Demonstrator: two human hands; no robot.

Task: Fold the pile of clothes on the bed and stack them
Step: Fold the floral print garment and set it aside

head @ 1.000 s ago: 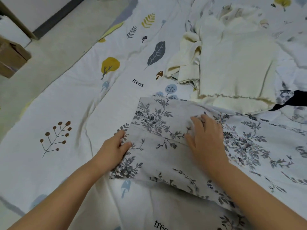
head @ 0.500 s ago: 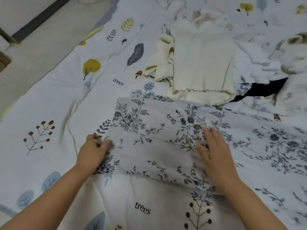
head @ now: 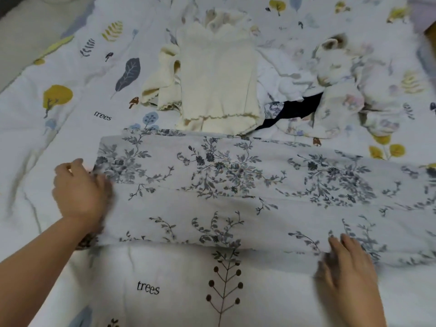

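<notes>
A grey garment with a dark floral print (head: pixel 236 190) lies spread in a long band across the bed. My left hand (head: pixel 79 190) grips its left end with curled fingers. My right hand (head: pixel 346 265) lies flat on its near edge at the right, fingers straight. Behind it lies a cream ribbed top (head: pixel 217 74), laid flat, with another cream piece (head: pixel 160 79) bunched at its left. Further right, a loose pile (head: pixel 335 90) holds white, pale floral and dark navy clothes.
The bed cover (head: pixel 70 128) is white with leaf, tree and mushroom prints and the word "trees". The bed's left edge and a strip of floor (head: pixel 21 31) show at the top left.
My right hand has slid from the garment's middle to its near right edge. My left hand has kept hold of the left end. The garment now lies flatter and wider.
</notes>
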